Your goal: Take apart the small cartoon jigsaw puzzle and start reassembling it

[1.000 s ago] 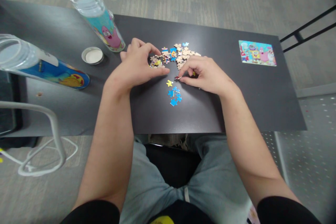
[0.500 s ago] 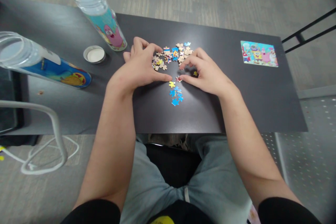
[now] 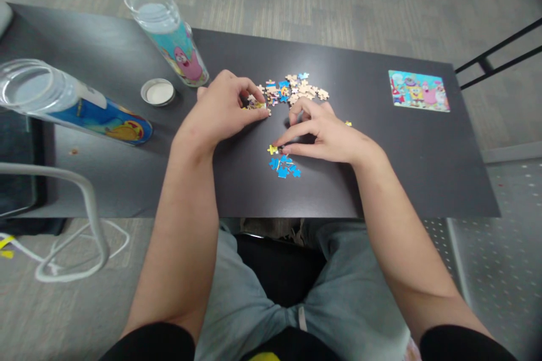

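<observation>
My left hand [image 3: 226, 104] is curled at the left side of the loose pile of puzzle pieces [image 3: 305, 89]. Its thumb and index finger close on a puzzle piece [image 3: 262, 106], with other pieces partly hidden under the palm. Nearer to me, my right hand [image 3: 326, 132] pinches a small puzzle piece [image 3: 280, 150] between thumb and index finger, low over the table. Touching or almost touching that piece is a yellow puzzle piece [image 3: 272, 149]. Just below lies a cluster of blue puzzle pieces [image 3: 283, 169]. Another yellow piece [image 3: 348, 123] shows behind my right wrist.
Two clear tubes with cartoon prints, one blue [image 3: 105, 115] and one turquoise [image 3: 178, 48], stand at the left beside a round lid [image 3: 157, 92]. A cartoon picture card [image 3: 419, 91] lies on the right of the dark table [image 3: 423, 169]. A white cable [image 3: 91, 203] loops at the left edge.
My right hand has moved toward me with its piece, down beside the yellow piece. My left hand has drawn back to the pile, its thumb and index finger closing together.
</observation>
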{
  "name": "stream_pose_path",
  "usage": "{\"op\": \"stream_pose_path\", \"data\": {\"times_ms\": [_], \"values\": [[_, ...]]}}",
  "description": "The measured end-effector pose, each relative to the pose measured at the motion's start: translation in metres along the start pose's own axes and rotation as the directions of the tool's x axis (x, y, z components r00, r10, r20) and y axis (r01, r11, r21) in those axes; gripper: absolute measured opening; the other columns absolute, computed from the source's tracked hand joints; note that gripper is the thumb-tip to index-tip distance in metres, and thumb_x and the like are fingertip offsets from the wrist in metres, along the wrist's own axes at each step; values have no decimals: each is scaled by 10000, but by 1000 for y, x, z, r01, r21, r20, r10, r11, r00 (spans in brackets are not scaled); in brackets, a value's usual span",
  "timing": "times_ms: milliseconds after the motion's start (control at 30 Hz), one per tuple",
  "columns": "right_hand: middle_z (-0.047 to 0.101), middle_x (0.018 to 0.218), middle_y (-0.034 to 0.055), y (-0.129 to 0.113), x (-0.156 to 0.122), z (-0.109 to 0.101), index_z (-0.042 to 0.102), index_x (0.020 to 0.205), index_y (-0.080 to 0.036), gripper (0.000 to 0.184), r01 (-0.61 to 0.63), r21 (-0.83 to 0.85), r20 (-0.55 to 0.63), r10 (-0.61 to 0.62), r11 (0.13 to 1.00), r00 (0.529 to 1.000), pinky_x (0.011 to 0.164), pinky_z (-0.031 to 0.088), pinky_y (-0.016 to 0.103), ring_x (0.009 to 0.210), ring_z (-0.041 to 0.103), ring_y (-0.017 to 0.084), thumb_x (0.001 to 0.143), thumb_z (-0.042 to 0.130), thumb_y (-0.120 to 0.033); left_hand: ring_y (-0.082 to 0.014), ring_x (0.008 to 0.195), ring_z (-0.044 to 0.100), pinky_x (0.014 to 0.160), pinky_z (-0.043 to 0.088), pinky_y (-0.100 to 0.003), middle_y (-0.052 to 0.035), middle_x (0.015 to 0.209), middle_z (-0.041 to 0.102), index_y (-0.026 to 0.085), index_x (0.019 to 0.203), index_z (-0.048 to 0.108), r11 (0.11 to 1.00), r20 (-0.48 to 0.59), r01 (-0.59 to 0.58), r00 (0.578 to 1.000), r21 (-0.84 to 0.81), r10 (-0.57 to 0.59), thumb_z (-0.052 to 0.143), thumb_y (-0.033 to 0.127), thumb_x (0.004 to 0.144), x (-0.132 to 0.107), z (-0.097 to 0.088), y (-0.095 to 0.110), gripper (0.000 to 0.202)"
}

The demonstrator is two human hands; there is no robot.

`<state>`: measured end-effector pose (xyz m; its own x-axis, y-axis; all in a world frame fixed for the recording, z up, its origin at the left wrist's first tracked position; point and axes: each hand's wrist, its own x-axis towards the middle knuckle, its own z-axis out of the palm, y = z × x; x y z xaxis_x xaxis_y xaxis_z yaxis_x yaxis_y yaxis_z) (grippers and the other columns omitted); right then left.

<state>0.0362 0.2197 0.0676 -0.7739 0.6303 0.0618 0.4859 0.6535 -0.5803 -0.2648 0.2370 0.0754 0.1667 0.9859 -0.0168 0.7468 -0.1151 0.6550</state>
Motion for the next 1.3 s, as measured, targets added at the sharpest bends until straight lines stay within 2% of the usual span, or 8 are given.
{"op": "stream_pose_path", "data": {"times_ms": [100,233,400,567,700,833,1033,1300], "values": [[704,1365,123,0,0,0,1056,1345,-387,189,23,30,20,-24,999,1000,1271,463,640,1375,713,389,1222,914,-363,-354,1189,746,1271,544,-665,-44,1182,802,335,1093,956,997,-6,-3,1000,76,4,1085,561,881,-4,0,5,335],[762,1325,118,0,-1,-3,1020,1428,-395,268,-20,52,-57,23,998,998,1241,533,632,1312,749,390,1182,915,-364,-330,1179,721,1342,489,-716,-40,1218,787,314,1071,947,998,-13,-38,999,42,39,1061,571,913,-6,-2,6,322],[838,1331,122,3,-1,-6,988,1414,-370,268,-127,23,-148,129,992,981,1163,620,595,1187,792,385,1193,837,-373,-359,1217,747,1278,538,-629,-68,1230,809,325,1010,938,997,45,-81,996,9,80,1014,523,903,-5,-1,3,238],[835,1286,126,5,0,-5,984,1433,-310,287,-136,-2,-181,133,991,974,1131,617,575,1122,791,368,1199,825,-361,-387,1346,758,1361,479,-625,-51,1267,817,317,1046,930,989,149,-145,979,40,138,1082,499,811,-10,-4,9,334],[823,1297,124,4,1,-2,982,1519,-390,349,-101,-20,-131,98,995,987,1155,594,611,1210,778,398,1223,797,-379,-361,1212,763,1292,551,-646,-63,1232,822,321,1093,903,996,25,-84,996,-36,85,979,474,926,-13,-10,5,239],[809,1326,119,-1,1,-1,1006,1501,-452,329,-117,-34,-84,113,993,990,1249,513,687,1312,768,422,1228,822,-444,-329,1091,732,1170,613,-595,-54,1091,829,339,1060,895,998,-81,-28,996,-59,23,942,547,973,-11,-11,-10,230],[808,1219,80,-5,0,-3,1053,1281,-498,206,-29,73,18,28,997,999,1268,461,711,1288,797,417,1200,886,-586,-316,1048,746,1079,628,-543,-44,1048,876,357,1081,920,998,-63,-36,997,-51,33,997,629,905,-8,-6,-21,333],[841,1268,108,-24,0,-11,991,1401,-421,245,-109,11,-84,110,994,990,1282,489,740,1204,801,422,1191,887,-490,-284,984,805,1044,655,-522,-36,1112,945,326,1105,941,992,-29,-69,997,-106,66,922,449,958,-13,-8,-9,192]]}}
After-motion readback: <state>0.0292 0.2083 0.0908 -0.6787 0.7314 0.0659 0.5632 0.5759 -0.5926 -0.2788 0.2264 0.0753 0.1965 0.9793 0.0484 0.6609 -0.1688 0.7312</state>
